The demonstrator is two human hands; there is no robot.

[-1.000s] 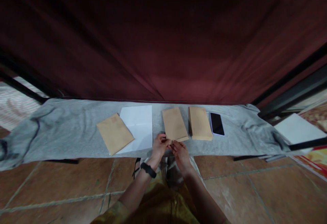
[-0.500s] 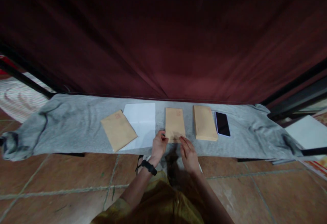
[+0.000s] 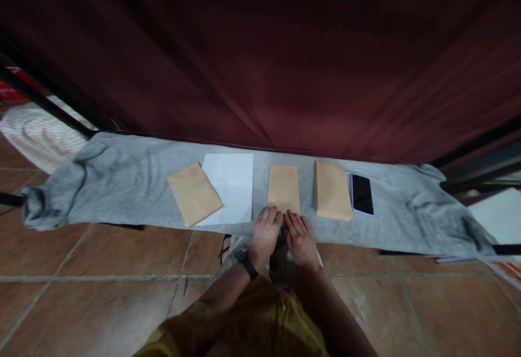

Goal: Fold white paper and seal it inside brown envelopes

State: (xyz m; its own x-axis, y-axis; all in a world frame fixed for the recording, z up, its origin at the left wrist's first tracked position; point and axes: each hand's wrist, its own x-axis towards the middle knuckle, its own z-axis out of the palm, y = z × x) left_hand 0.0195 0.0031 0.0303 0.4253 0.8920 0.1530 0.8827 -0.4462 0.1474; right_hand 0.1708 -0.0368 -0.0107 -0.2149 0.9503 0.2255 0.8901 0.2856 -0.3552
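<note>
A brown paper envelope [image 3: 284, 186] with a small red printed mark lies flat on the grey cloth in front of me. Across its near edge rests my left hand [image 3: 266, 229], fingers stretched out flat, a dark band on the wrist. My right hand [image 3: 300, 237] lies beside it on the same edge, its fingers also extended. The envelope's near end is hidden beneath the fingers. To the right stands a stack of brown envelopes [image 3: 332, 190]. On the left another brown envelope [image 3: 194, 194] lies askew, partly over white paper [image 3: 234, 183].
A phone [image 3: 362, 194] lies right of the stack. The grey cloth [image 3: 130, 183] covers a narrow bench with black frame bars at both ends. A dark red curtain [image 3: 260, 64] hangs behind it. Below are brown floor tiles [image 3: 134, 259].
My left hand has gone from pinching the envelope's near left corner to lying flat across its near edge, close to my right hand. The view has shifted slightly.
</note>
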